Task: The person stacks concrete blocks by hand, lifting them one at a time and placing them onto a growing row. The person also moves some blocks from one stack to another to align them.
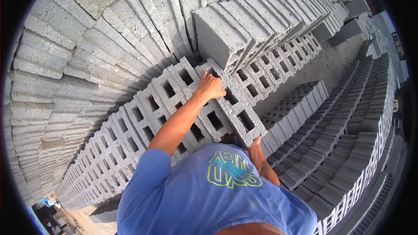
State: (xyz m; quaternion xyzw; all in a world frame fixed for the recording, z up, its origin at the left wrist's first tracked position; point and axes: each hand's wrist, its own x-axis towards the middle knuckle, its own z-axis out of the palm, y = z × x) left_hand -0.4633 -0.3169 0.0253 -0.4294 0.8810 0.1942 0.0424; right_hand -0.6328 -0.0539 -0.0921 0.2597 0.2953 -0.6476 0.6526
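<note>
A grey hollow concrete block [235, 109] lies at a slant in front of my chest, its open cells facing up. At its upper end my left hand [211, 88] grips it, with fingers at the rim of a cell. My right hand [256, 147] is at the block's lower end, its thumb against the corner and its other fingers mostly hidden below. To the left, close beside this block, runs a long row of similar blocks [143, 115] with cells upward.
A tall wall of stacked blocks [82, 56] rises at the left and top. Blocks on edge [261, 17] stand on the row at the upper right. More block rows [339, 148] lie to the right, with a shorter stack [296, 109] nearer.
</note>
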